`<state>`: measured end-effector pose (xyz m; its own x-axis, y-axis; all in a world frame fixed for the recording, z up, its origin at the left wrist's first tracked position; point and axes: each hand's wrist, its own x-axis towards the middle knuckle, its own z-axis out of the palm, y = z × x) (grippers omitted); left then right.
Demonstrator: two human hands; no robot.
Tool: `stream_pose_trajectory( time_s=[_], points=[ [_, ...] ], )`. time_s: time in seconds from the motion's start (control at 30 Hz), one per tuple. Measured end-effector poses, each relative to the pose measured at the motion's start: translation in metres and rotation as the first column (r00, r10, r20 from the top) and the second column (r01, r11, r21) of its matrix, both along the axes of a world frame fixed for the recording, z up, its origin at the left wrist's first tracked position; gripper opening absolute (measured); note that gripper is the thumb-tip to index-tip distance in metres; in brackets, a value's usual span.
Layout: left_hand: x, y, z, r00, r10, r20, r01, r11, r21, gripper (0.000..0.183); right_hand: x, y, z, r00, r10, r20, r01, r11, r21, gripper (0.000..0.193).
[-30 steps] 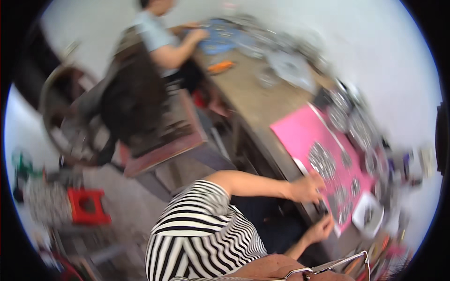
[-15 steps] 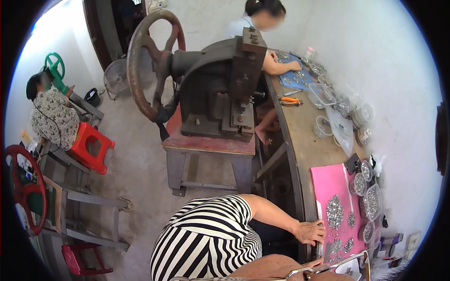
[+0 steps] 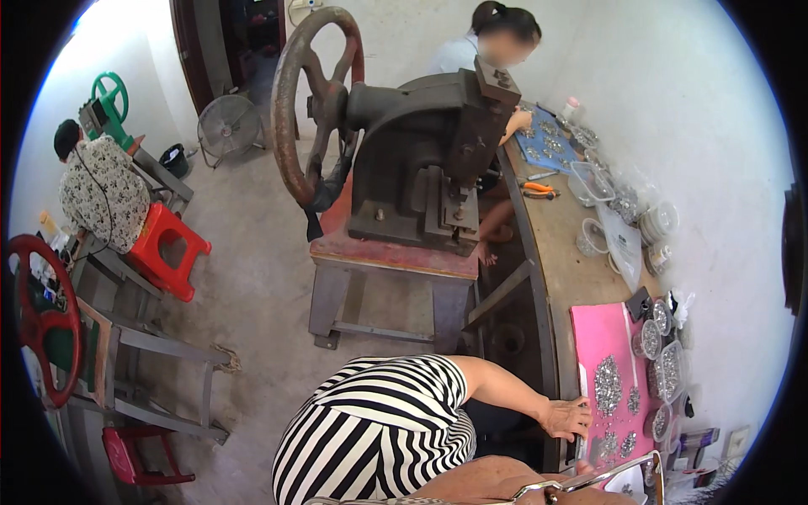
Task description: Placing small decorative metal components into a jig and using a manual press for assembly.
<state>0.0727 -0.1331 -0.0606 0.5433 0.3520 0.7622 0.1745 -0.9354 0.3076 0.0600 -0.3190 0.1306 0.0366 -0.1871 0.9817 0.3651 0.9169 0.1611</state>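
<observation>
My left hand [image 3: 566, 418] lies at the near edge of the pink mat [image 3: 596, 337], fingers slightly bent and spread, with nothing visible in them. A large pile of small shiny metal pieces [image 3: 608, 385] sits on the mat just beyond it, with smaller piles [image 3: 629, 443] to the side. Of my right hand [image 3: 584, 469], only a bit of the fingers shows near the mat's lower end. A blurred eyeglass frame [image 3: 581, 482] crosses in front of it, so whether it holds anything is hidden. My striped sleeve [image 3: 421, 379] fills the lower middle.
Clear tubs of metal pieces [image 3: 667, 370] line the wall side of the bench [image 3: 566, 252]. Orange-handled pliers [image 3: 540, 191] lie farther along, near a blue mat [image 3: 547, 143] where a co-worker sits. A heavy hand-wheel press [image 3: 412, 160] stands beside the bench. Another person sits on a red stool [image 3: 168, 251].
The whole view has shifted, so most of the room sits farther right. My left hand stays at the mat's edge. The far co-worker's forearm is now more hidden behind the press.
</observation>
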Motion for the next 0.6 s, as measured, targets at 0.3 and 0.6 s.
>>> stream_pose_trajectory(
  time_s=[0.3, 0.6],
  points=[
    [0.001, 0.002, -0.003, 1.0, -0.013, 0.028, 0.013, 1.0, -0.013, 0.033, -0.002, -0.028, -0.045, 0.988, 0.154, 0.011, -0.146, 0.954, -0.262, 0.022],
    [0.004, 0.003, -0.008, 1.0, 0.005, 0.027, -0.005, 1.0, 0.017, 0.033, -0.011, -0.036, -0.045, 0.955, 0.267, 0.125, -0.213, 0.919, -0.332, 0.023]
  ],
)
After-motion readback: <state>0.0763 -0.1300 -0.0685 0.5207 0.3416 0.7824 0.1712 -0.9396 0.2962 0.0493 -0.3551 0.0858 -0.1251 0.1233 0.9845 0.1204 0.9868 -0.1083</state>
